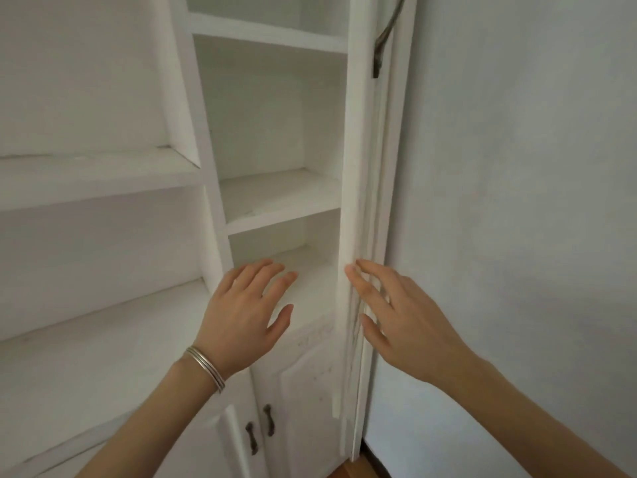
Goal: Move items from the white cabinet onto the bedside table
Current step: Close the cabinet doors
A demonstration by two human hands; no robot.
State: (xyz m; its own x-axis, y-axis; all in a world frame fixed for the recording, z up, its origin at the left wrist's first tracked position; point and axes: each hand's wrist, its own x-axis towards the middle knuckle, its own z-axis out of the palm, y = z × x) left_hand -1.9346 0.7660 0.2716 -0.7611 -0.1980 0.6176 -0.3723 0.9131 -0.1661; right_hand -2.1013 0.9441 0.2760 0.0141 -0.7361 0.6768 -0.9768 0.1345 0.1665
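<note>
The white cabinet [213,188] fills the left and middle of the head view, with bare white shelves in a narrow right column and a wider left column. Its tall door [358,188] stands swung open on the right, seen edge-on, with a dark handle [382,46] near the top. My left hand [244,312], with silver bangles on the wrist, hovers open in front of the lowest narrow shelf, holding nothing. My right hand [396,312] is open with its fingertips against the door's edge. No items show on the shelves. The bedside table is out of view.
Two closed lower cabinet doors with small dark handles [260,427] sit below the shelves. A plain pale wall [517,201] runs along the right. A strip of wooden floor [362,469] shows at the bottom.
</note>
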